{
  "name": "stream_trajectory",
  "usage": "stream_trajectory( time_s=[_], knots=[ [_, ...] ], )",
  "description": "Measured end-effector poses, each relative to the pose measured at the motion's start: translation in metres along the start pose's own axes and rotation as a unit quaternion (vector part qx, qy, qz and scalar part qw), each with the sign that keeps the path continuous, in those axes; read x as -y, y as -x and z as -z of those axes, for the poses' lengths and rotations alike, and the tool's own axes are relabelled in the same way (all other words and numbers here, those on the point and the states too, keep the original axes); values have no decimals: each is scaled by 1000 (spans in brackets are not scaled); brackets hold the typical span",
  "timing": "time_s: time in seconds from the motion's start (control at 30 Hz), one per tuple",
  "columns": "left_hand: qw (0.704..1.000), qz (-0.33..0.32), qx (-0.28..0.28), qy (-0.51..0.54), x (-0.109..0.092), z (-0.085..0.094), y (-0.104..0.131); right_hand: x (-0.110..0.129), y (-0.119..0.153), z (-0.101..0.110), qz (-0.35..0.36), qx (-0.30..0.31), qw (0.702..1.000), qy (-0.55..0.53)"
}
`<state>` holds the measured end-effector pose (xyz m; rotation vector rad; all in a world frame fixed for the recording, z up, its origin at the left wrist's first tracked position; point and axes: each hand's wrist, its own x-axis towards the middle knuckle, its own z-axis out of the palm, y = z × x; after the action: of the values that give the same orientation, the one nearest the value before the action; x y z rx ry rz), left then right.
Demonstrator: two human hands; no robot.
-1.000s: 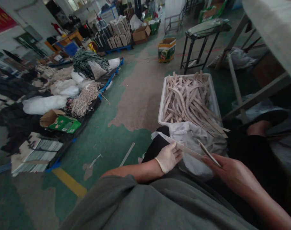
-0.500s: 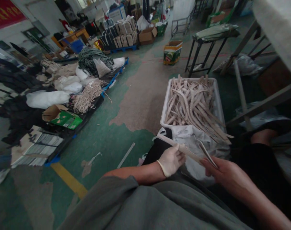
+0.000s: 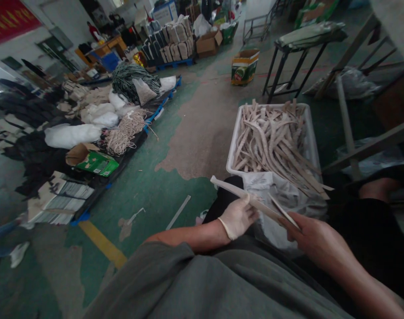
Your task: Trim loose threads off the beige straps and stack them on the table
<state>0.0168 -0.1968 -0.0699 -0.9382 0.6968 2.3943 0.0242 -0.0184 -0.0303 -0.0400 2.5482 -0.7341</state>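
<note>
Workshop — shown by the worn, painted floor (image 3: 138, 195) with a yellow line (image 3: 103, 246), a pallet (image 3: 162, 105) bearing cord (image 3: 126, 135) at left, stacked bundles (image 3: 178, 42) beyond — and a tub (image 3: 233, 144) of strips (image 3: 266, 139) near right.

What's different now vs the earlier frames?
The white curl at the far end of the held strip no longer shows; that end now looks straight. A white shoe has come into view at the left edge, and the view has swung slightly left. No grip visibly taken or released. Same: gloved left hand and bare right hand on the strip; white crate.
</note>
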Motion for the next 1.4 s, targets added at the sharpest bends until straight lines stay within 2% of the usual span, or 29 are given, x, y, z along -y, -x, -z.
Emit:
stream_trajectory(
  time_s=[0.1, 0.2, 0.3, 0.4, 0.47, 0.63, 0.8, 0.93, 1.0, 1.1, 1.2, 1.27, 1.4],
  knots=[
    [999, 27, 29, -5, 13, 0, -2, 6, -4, -5, 6, 0, 1000, -11],
    [1000, 13, 15, -2, 13, -3, -2, 3, -4, -9, -3, 20, 998, -57],
    [1000, 6, 5, -7, 11, -4, 0, -3, -1, -10, 5, 7, 999, -39],
    [998, 27, 48, -31, 18, -4, 0, -1, -2, -10, 23, -18, 999, -26],
    [997, 21, 67, -31, 19, -4, -1, 3, -4, -9, 16, -11, 999, -45],
    [999, -23, 18, -14, 10, 0, -3, 0, -2, -7, -11, 26, 999, -41],
    [994, 15, 81, -69, 21, 1, -2, -5, -1, -11, -6, 12, 999, -45],
    [997, -26, 34, -57, 6, -4, -5, -20, 7, -5, -25, 44, 997, -66],
    [998, -34, 19, -59, 2, -5, -6, -25, 10, -4, -26, 38, 998, -49],
    [994, 4, 56, -93, 13, -6, -5, -18, 9, -7, -16, 8, 999, -49],
    [987, 34, 92, -128, 25, -10, -2, -8, 4, -10, -8, -18, 995, -101],
    [987, 26, 84, -132, 21, -13, -2, -8, 6, -9, 3, -14, 990, -138],
    [993, 8, 18, -120, -1, -16, -6, -19, 24, -3, 12, 3, 989, -146]
  ],
)
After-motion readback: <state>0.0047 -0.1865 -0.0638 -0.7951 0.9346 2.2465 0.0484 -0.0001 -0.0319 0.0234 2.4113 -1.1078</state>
